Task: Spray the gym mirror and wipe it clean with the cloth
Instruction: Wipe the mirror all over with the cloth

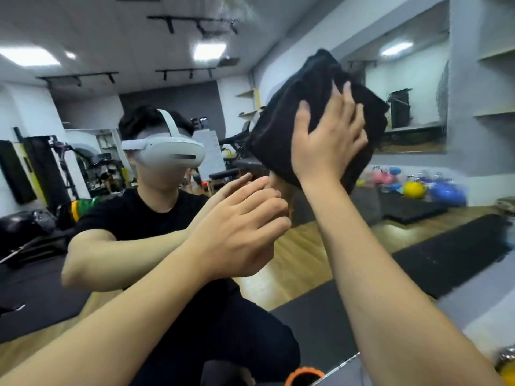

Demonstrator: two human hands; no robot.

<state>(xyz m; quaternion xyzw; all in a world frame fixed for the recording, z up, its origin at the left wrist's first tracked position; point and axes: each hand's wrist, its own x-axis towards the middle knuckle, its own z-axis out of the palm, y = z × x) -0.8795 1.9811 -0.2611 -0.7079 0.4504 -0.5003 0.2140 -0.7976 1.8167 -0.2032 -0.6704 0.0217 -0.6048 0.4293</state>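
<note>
Right grip (328, 140) flat on cloth (306, 87) against mirror (306, 260)

I see the mirror (320, 246) glossy and smooth, glass with fine droplets high above the cloth (315, 112), the cloth black, soft, matt towelling under my right hand (326, 140), reflected floor below the cloth glossy wood, dark matt mats beside it

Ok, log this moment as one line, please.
phase: wiping | right hand: pressing black cloth flat on mirror | left hand: near glass, holding nothing | spray bottle: not visible
</note>
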